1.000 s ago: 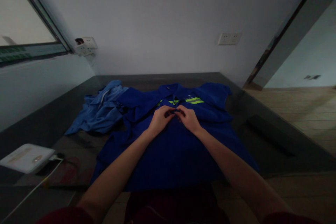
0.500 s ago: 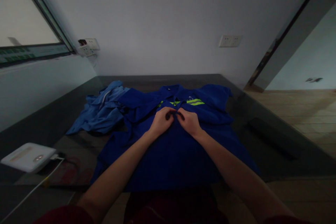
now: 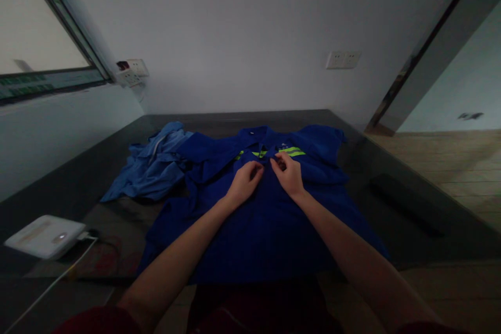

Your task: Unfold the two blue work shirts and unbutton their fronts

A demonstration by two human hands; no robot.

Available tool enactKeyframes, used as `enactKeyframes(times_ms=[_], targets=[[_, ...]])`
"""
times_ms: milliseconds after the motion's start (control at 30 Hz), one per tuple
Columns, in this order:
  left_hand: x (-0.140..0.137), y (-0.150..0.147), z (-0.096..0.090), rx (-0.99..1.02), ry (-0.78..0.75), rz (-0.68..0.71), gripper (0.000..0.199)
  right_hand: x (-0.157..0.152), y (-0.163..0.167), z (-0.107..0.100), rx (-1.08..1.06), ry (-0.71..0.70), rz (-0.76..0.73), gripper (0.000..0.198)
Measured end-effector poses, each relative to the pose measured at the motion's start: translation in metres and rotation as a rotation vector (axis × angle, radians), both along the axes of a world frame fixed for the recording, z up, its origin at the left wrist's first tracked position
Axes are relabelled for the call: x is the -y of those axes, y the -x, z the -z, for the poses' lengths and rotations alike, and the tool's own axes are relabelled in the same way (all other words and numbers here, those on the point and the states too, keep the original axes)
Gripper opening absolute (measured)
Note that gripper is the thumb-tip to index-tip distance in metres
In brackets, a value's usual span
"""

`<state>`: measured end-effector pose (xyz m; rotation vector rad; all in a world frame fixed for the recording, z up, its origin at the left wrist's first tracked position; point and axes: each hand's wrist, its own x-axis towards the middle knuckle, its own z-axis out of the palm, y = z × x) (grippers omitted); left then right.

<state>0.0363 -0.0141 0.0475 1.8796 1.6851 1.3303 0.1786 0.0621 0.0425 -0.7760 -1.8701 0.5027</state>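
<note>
A dark blue work shirt (image 3: 266, 240) with yellow-green reflective stripes lies spread on the dark tabletop, front up and collar at the far side. My left hand (image 3: 246, 181) rests over the middle of its front, fingers curled and pinched at the button placket. Just right of it, my right hand (image 3: 288, 173) pinches the placket edge a little below the collar, thumb and forefinger close together. A small gap separates the two hands. Any button between the fingertips is too small and dark to make out.
A crumpled lighter blue garment (image 3: 156, 162) touches the shirt's left sleeve area. At the near left sits a white box-shaped device (image 3: 45, 237) with a white cable (image 3: 50, 287). A long black object (image 3: 405, 206) lies on the right. Behind the tabletop (image 3: 219, 117) rises a wall with sockets (image 3: 343, 60).
My hands have moved apart from where their fingertips met. The right hand has shifted slightly right and up, lifting the placket edge a little; the left has dropped slightly.
</note>
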Motion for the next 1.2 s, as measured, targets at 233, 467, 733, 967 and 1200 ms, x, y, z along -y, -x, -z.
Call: enactKeyframes(times_ms=[233,467,733,967,1200], targets=[[0.012,-0.005,-0.017,-0.146,0.198,0.141,0.027,-0.007,-0.001,0.005,-0.052,0.054,0.022,0.015],[0.045,-0.002,-0.024,-0.19,0.502,0.209,0.029,-0.02,-0.003,-0.003,-0.148,0.062,0.061,0.017],[0.018,-0.003,0.014,-0.021,0.409,0.025,0.027,-0.039,-0.001,-0.006,-0.328,0.286,-0.081,0.018],[0.002,0.008,0.026,0.359,0.524,0.153,0.015,-0.035,-0.01,-0.009,-0.149,0.202,-0.119,0.037],[0.016,0.013,0.011,0.423,0.464,0.333,0.017,0.025,-0.02,-0.018,0.037,0.103,-0.21,0.019]])
